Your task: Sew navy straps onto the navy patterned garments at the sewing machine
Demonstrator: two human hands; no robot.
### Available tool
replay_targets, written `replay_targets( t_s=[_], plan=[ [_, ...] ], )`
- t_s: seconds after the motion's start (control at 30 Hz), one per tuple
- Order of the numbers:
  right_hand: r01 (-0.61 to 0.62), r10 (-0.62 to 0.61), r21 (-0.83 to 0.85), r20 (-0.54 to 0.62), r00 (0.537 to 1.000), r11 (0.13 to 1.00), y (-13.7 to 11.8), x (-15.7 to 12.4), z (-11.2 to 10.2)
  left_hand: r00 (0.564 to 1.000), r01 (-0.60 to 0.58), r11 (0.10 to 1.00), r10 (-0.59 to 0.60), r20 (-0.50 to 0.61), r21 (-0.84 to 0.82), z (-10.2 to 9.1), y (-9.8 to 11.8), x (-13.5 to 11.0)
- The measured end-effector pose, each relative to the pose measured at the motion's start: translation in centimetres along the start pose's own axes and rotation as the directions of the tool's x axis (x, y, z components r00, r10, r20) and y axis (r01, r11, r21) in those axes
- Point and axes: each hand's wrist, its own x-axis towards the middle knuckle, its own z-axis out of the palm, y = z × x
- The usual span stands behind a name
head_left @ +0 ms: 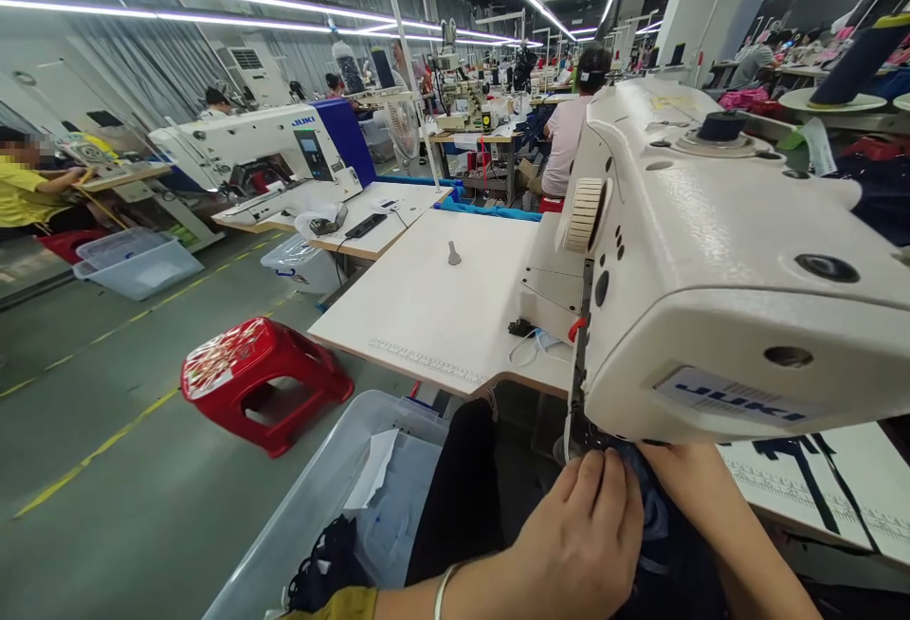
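A white JUKI sewing machine fills the right side, its head directly over my hands. My left hand, with a bangle at the wrist, has its fingers pressed together on dark navy fabric beside the needle area. The fabric hangs down between my forearms. My right hand reaches in from the right under the machine head, against the same fabric; its fingers are hidden by the head and the cloth. The needle and presser foot cannot be made out.
A white sewing table with a printed ruler extends left. Below stands a clear plastic bin holding dark cloth. A red stool is on the floor. Dark strips lie at right. Another JUKI machine and seated people are beyond.
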Motion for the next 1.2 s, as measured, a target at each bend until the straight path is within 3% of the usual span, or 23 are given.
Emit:
replay_targets(
  t_s=[0.17, 0.3, 0.47, 0.93, 1.2],
  plan=[
    [0.053, -0.055, -0.067, -0.020, 0.998, 0.996, 0.4, 0.8, 0.5, 0.999, 0.044, 0.998, -0.043, -0.028, 0.033, 0.3, 0.6, 0.4],
    [0.087, -0.088, -0.023, -0.045, 0.995, 0.996, 0.6, 0.9, 1.2, 0.996, 0.079, 0.996, -0.077, -0.034, 0.033, 0.5, 0.9, 0.5],
    [0.052, -0.051, 0.033, -0.039, 0.998, 0.998, 0.5, 1.0, 1.4, 0.997, 0.075, 0.996, -0.076, 0.019, 0.049, 0.5, 1.2, 0.4],
    [0.020, -0.018, 0.052, -0.039, 0.999, 0.998, 0.1, 1.2, 1.0, 0.990, 0.127, 0.992, -0.126, -0.059, 0.025, 0.8, 1.4, 1.1],
    [0.041, -0.038, 0.036, -0.058, 0.998, 0.999, 0.1, 1.2, 1.2, 0.990, 0.136, 0.989, -0.133, -0.046, 0.053, 0.9, 1.5, 0.9]
  ],
)
